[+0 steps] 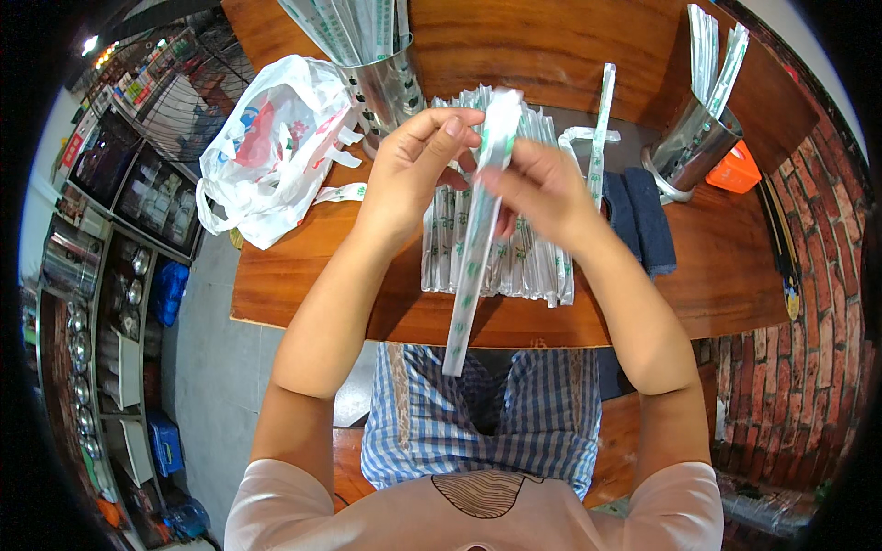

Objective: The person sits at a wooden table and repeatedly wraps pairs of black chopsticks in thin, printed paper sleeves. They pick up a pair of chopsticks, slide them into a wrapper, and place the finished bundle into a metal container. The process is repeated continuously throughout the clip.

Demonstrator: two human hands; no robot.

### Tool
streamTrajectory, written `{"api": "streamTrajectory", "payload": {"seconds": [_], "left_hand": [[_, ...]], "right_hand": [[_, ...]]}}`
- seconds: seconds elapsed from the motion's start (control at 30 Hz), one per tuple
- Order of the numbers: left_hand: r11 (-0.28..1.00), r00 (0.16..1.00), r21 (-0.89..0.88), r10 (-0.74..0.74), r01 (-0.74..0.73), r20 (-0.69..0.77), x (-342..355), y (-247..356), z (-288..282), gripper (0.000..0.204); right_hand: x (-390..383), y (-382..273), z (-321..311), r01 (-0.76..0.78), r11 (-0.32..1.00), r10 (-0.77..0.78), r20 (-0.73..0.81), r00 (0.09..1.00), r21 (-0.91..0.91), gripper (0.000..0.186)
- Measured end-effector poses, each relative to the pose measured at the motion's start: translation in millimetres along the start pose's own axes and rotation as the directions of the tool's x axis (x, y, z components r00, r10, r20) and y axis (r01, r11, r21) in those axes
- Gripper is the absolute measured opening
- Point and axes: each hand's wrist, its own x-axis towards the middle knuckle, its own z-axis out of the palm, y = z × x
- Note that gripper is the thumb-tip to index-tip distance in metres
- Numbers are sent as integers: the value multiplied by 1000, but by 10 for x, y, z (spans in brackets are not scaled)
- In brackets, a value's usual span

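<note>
Between my hands, above the near part of the wooden table point(303, 286), a long narrow plastic-wrapped chopsticks packet point(471, 266) with green print hangs at a slant. Its lower end reaches past the table edge over my lap. My left hand point(415, 163) is closed, thumb and forefinger pinching at the packet's upper part. Slightly smeared by motion, my right hand point(544, 191) has its fingers closed around the packet from the other side. Beneath both hands lies a pile of similar packets point(445, 243) in a rough row, partly hidden by my hands.
Packets stand in a perforated metal holder point(393, 87) at the back left and in another metal holder point(696, 149) at the right. A white plastic bag point(271, 165) slumps at the left. Dark blue folded cloth point(654, 225) and an orange box point(733, 171) are at the right.
</note>
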Motion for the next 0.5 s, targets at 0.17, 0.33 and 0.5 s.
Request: {"api": "streamTrajectory", "payload": {"seconds": [0.17, 0.33, 0.5], "left_hand": [[940, 898, 214, -323, 267, 298, -49, 157, -14, 39], [858, 749, 386, -493, 337, 442, -79, 155, -92, 28], [855, 684, 442, -495, 271, 536, -53, 116, -115, 17]], "right_hand": [[114, -36, -504, 207, 951, -112, -364, 925, 232, 16], [164, -11, -707, 223, 945, -103, -430, 897, 239, 20], [167, 8, -673, 200, 959, -96, -431, 897, 202, 19]]}}
